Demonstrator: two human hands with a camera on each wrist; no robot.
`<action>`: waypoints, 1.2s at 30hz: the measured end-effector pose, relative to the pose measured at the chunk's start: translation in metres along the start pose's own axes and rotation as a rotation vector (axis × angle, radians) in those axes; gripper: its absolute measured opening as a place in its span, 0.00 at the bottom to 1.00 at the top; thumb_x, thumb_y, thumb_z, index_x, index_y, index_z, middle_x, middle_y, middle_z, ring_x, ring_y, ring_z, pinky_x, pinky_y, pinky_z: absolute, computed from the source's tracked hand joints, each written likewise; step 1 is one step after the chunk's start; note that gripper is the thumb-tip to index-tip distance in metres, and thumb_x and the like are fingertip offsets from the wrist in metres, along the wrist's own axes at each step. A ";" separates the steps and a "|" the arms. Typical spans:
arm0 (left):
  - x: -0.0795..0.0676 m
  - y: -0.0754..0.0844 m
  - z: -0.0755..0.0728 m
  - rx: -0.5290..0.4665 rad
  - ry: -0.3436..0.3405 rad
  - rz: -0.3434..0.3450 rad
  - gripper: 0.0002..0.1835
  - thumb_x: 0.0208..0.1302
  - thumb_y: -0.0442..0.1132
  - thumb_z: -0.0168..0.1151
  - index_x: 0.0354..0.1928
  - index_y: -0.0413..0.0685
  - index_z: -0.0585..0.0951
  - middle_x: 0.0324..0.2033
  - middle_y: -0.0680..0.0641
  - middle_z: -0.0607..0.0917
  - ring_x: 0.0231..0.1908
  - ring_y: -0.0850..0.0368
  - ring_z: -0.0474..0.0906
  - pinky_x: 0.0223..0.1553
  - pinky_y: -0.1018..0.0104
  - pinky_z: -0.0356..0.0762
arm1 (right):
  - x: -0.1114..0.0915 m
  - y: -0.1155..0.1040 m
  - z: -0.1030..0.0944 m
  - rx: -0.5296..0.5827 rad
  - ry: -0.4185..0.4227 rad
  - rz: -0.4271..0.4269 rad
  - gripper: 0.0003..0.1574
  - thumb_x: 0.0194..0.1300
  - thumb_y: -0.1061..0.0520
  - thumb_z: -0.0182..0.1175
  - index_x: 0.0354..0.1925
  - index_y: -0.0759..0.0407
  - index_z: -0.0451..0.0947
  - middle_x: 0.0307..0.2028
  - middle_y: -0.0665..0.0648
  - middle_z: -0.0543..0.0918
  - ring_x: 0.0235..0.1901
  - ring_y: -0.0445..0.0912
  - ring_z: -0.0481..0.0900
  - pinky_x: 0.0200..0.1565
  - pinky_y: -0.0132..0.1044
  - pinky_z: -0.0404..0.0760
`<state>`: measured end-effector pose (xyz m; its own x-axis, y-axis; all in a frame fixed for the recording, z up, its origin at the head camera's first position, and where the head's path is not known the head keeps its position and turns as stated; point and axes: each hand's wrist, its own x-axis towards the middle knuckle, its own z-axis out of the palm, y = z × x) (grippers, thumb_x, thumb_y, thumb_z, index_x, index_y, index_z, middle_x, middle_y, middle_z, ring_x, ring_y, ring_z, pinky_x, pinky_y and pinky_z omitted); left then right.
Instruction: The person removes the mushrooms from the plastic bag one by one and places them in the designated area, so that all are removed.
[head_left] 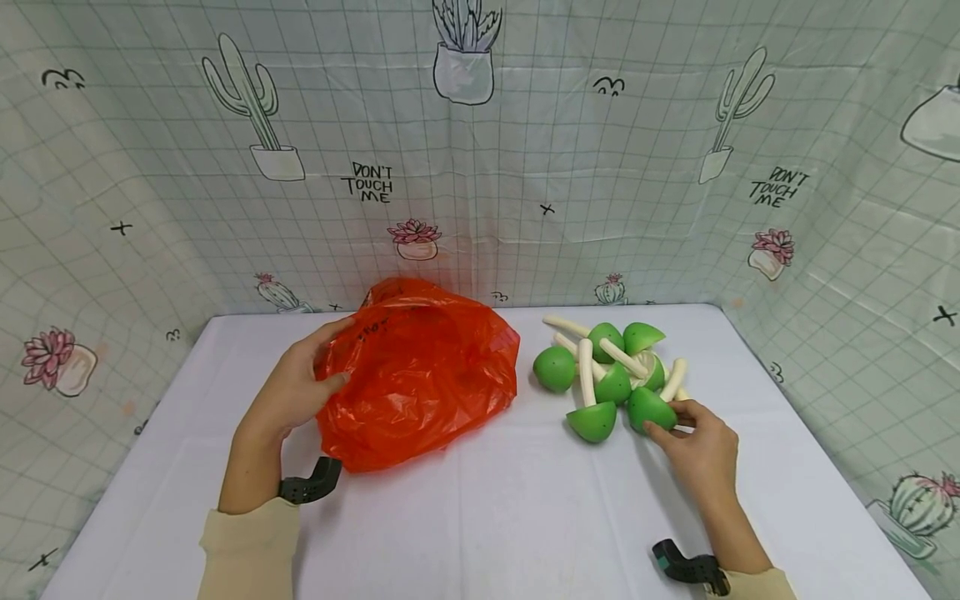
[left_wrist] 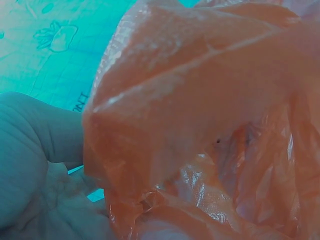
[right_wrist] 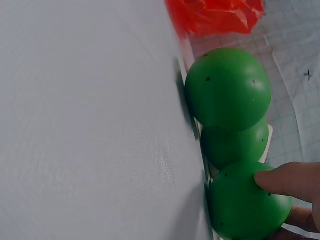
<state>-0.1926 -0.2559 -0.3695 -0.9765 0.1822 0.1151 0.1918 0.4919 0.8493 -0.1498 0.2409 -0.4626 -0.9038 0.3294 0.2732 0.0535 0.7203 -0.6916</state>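
Note:
A crumpled red plastic bag [head_left: 423,383] lies at the middle left of the table. My left hand [head_left: 296,387] holds its left side, thumb towards me and the fingertips hidden by the plastic. In the left wrist view the thin film of the bag [left_wrist: 190,100] covers most of the picture. On the right is a pile of toy mushrooms with green caps and cream stems. My right hand [head_left: 703,450] pinches the cap of the nearest right mushroom [head_left: 649,410], whose stem points up. The right wrist view shows the thumb on this dark-dotted cap [right_wrist: 242,207].
Other mushrooms lie heaped against the held one, including one cap-down with its stem upright [head_left: 592,422] and one at the pile's left [head_left: 553,369]. A white cloth [head_left: 495,517] covers the table. Patterned fabric walls [head_left: 495,192] stand behind and at both sides.

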 end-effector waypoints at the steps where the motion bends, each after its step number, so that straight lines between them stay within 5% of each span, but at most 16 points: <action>1: 0.000 0.000 0.000 -0.001 0.000 0.001 0.40 0.69 0.22 0.59 0.81 0.42 0.61 0.76 0.34 0.66 0.69 0.30 0.68 0.60 0.38 0.78 | 0.000 0.000 0.000 0.000 -0.001 0.001 0.24 0.58 0.61 0.78 0.50 0.70 0.84 0.45 0.74 0.88 0.40 0.63 0.91 0.39 0.11 0.64; 10: 0.000 0.001 -0.002 0.014 0.001 -0.013 0.40 0.69 0.22 0.60 0.81 0.43 0.62 0.76 0.34 0.66 0.69 0.30 0.67 0.61 0.36 0.77 | -0.001 -0.001 0.000 0.002 0.001 -0.018 0.24 0.58 0.62 0.78 0.50 0.71 0.84 0.46 0.74 0.87 0.40 0.64 0.90 0.36 0.14 0.74; 16: 0.000 0.002 -0.003 0.014 -0.017 -0.015 0.38 0.70 0.22 0.59 0.80 0.43 0.63 0.75 0.34 0.67 0.70 0.31 0.66 0.62 0.35 0.75 | -0.002 -0.004 -0.001 -0.001 0.011 -0.019 0.24 0.58 0.62 0.77 0.50 0.71 0.84 0.46 0.74 0.88 0.43 0.64 0.90 0.42 0.34 0.87; 24: -0.002 0.003 -0.003 0.022 -0.021 0.000 0.38 0.70 0.22 0.59 0.80 0.42 0.64 0.75 0.33 0.67 0.71 0.30 0.65 0.63 0.34 0.75 | -0.001 -0.007 -0.002 -0.024 0.033 -0.048 0.23 0.58 0.62 0.77 0.51 0.70 0.84 0.47 0.72 0.88 0.47 0.65 0.88 0.51 0.57 0.84; 36: -0.002 0.004 -0.002 0.018 -0.027 0.019 0.37 0.70 0.23 0.59 0.80 0.42 0.64 0.74 0.33 0.68 0.70 0.30 0.66 0.63 0.34 0.75 | 0.002 -0.011 -0.008 -0.038 0.077 -0.154 0.21 0.56 0.63 0.78 0.47 0.68 0.85 0.44 0.69 0.89 0.45 0.65 0.88 0.50 0.58 0.82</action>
<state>-0.1899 -0.2559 -0.3655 -0.9697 0.2142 0.1174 0.2126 0.5037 0.8373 -0.1492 0.2383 -0.4493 -0.8674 0.2581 0.4254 -0.0657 0.7881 -0.6120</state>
